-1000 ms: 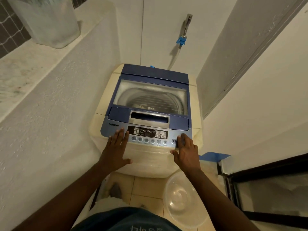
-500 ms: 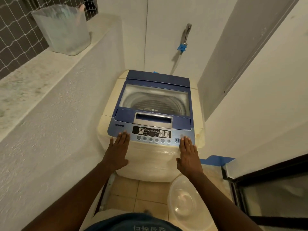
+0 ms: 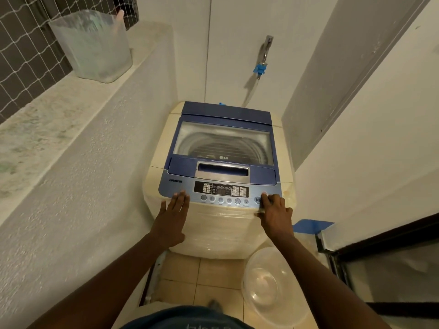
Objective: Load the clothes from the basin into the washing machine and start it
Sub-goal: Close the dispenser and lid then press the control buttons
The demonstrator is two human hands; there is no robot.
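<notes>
The washing machine [image 3: 219,179] stands squeezed into a narrow nook, between a rough, pebbly plastered wall on one side and smooth painted walls on the other. It is a boxy top-loader with a cream, slightly yellowed plastic body and a glossy blue top. Its lid [image 3: 224,141] is down: a rounded rectangular clear window in a blue frame, through which the ribbed metal drum shows, with something dark low inside that I cannot make out. Below the lid sits a silvery recessed handle, then a brushed blue control panel [image 3: 221,193] with a dark display and a row of small round buttons.

The left hand [image 3: 172,218] lies flat and open, fingers together, on the front left edge of the panel, holding nothing. The right hand [image 3: 275,213] rests at the right end of the panel with fingers bent, their tips beside the round play-pause button [image 3: 257,200]; it grips nothing.

The basin [image 3: 268,287] is on the beige tiled floor, just in front of the machine's right corner, a round bowl of clear thin plastic, empty.

On the speckled stone ledge [image 3: 42,129] to the left stands a frosted translucent plastic bin [image 3: 93,46]. A metal tap [image 3: 264,53] with a blue fitting juts from the back wall.
</notes>
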